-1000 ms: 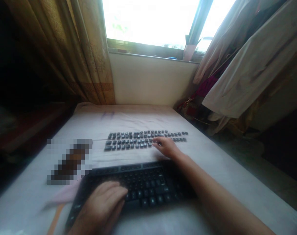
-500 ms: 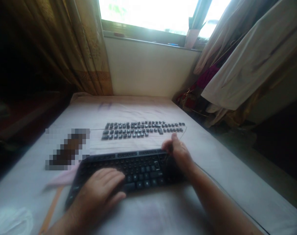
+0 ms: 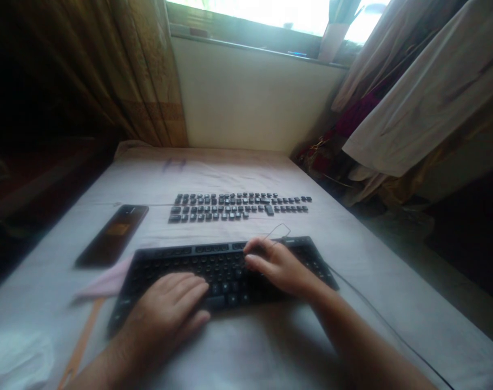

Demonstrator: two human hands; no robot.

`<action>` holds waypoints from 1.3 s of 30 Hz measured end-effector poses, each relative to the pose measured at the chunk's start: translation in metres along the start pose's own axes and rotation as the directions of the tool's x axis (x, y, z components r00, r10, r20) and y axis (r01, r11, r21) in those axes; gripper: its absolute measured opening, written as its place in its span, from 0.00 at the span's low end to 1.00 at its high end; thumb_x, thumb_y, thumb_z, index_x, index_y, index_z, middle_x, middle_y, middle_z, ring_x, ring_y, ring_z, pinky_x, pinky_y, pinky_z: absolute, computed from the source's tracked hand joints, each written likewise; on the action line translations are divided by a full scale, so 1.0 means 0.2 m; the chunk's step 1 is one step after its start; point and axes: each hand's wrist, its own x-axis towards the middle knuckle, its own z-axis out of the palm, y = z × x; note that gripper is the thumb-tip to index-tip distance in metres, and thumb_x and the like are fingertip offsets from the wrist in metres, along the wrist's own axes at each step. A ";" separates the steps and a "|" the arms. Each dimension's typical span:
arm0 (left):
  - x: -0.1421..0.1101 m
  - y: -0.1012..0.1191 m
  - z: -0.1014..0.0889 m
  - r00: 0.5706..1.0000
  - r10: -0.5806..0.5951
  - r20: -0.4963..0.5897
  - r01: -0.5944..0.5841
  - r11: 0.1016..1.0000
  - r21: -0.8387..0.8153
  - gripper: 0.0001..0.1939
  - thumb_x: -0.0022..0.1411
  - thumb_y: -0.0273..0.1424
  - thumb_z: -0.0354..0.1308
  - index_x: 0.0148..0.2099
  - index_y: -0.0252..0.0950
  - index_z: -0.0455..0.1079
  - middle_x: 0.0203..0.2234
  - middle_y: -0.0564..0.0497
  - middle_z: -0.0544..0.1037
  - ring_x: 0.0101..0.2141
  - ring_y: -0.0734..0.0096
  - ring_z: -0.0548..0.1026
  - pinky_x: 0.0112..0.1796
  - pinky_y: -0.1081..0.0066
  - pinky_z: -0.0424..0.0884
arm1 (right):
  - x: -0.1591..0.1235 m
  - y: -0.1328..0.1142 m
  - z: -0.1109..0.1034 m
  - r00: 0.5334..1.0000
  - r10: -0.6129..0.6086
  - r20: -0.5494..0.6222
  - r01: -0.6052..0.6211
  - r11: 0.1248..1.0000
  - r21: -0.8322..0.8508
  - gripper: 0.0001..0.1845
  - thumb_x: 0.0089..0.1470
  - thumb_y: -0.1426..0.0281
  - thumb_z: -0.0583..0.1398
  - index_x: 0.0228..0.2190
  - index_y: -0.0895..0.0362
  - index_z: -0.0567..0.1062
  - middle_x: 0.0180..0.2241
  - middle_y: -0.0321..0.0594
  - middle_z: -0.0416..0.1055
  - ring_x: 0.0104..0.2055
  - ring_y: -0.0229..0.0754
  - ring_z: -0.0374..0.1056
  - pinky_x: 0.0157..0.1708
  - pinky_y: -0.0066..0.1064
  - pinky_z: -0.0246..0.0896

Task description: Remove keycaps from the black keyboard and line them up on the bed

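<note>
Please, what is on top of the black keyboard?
The left hand, and the right hand holding a thin wire, are over the keyboard. What lies beneath them is covered.

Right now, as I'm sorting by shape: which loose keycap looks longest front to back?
The oblong keycap right of centre, in the rows beyond the keyboard; it juts farther toward you than its smaller neighbours either side.

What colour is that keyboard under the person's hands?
The keyboard is black; it shows best in the head view, the only one here.
</note>
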 end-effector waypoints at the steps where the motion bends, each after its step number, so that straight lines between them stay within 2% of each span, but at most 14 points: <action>1: 0.00 0.00 0.00 1.000 -0.001 -0.003 0.001 1.000 -0.003 0.14 0.69 0.36 0.53 0.50 0.34 0.73 0.42 0.45 0.83 0.41 0.58 0.81 0.44 0.58 0.76 | 0.00 0.00 0.00 1.000 -0.025 -0.007 0.024 0.998 -0.060 0.05 0.56 0.68 0.59 0.35 0.55 0.73 0.29 0.36 0.74 0.33 0.42 0.73 0.37 0.33 0.70; 4: 0.00 0.00 0.00 1.000 -0.010 -0.013 0.010 1.000 -0.016 0.14 0.69 0.36 0.53 0.50 0.35 0.73 0.41 0.45 0.83 0.41 0.59 0.80 0.44 0.59 0.75 | 0.00 0.00 0.00 0.997 -0.081 -0.001 0.080 0.985 -0.154 0.04 0.56 0.70 0.60 0.34 0.55 0.75 0.31 0.38 0.76 0.35 0.43 0.73 0.38 0.34 0.69; 11: 0.00 0.00 0.00 0.999 -0.031 -0.006 0.031 0.999 -0.043 0.13 0.67 0.36 0.55 0.49 0.35 0.73 0.41 0.46 0.83 0.41 0.59 0.80 0.45 0.59 0.75 | 0.00 0.00 0.01 0.964 -0.256 0.074 0.267 0.938 -0.223 0.05 0.56 0.73 0.60 0.34 0.54 0.77 0.35 0.39 0.79 0.38 0.41 0.75 0.40 0.32 0.70; 19: 0.00 0.01 0.00 0.999 -0.035 0.007 0.035 0.999 -0.037 0.14 0.68 0.36 0.54 0.50 0.34 0.73 0.41 0.45 0.83 0.42 0.58 0.80 0.45 0.58 0.75 | -0.01 0.00 0.04 0.955 -0.243 0.171 0.288 0.902 -0.321 0.06 0.59 0.74 0.59 0.36 0.54 0.77 0.35 0.39 0.80 0.37 0.41 0.77 0.40 0.30 0.70; 24: -0.01 0.01 0.00 0.998 -0.042 0.037 0.043 0.999 -0.026 0.16 0.68 0.37 0.55 0.52 0.35 0.72 0.44 0.44 0.82 0.44 0.58 0.80 0.48 0.58 0.74 | -0.02 0.02 0.08 0.961 -0.255 0.106 0.276 0.881 -0.384 0.05 0.60 0.73 0.58 0.35 0.54 0.74 0.32 0.39 0.78 0.34 0.41 0.75 0.37 0.29 0.69; 29: -0.02 0.01 0.02 0.997 -0.039 0.073 0.043 0.998 -0.043 0.18 0.66 0.37 0.57 0.55 0.36 0.71 0.53 0.42 0.78 0.52 0.53 0.76 0.55 0.50 0.68 | -0.04 0.05 0.10 0.931 -0.364 0.035 0.352 0.866 -0.355 0.06 0.61 0.73 0.56 0.36 0.54 0.73 0.33 0.39 0.79 0.34 0.41 0.76 0.37 0.29 0.70; 37: -0.01 0.01 0.02 0.995 -0.028 0.095 0.032 0.999 -0.036 0.18 0.67 0.37 0.56 0.56 0.34 0.70 0.52 0.44 0.79 0.51 0.54 0.77 0.52 0.53 0.72 | -0.07 0.09 0.12 0.891 -0.448 -0.067 0.409 0.859 -0.307 0.04 0.62 0.72 0.56 0.37 0.54 0.72 0.32 0.40 0.80 0.33 0.42 0.78 0.34 0.30 0.72; 39: -0.01 0.02 0.02 0.994 -0.036 0.104 0.040 0.999 -0.037 0.19 0.67 0.37 0.56 0.56 0.35 0.70 0.52 0.44 0.79 0.52 0.54 0.77 0.53 0.53 0.72 | -0.08 0.08 0.12 0.889 -0.434 -0.146 0.395 0.888 -0.233 0.04 0.62 0.71 0.56 0.37 0.54 0.72 0.31 0.39 0.80 0.31 0.41 0.78 0.32 0.29 0.73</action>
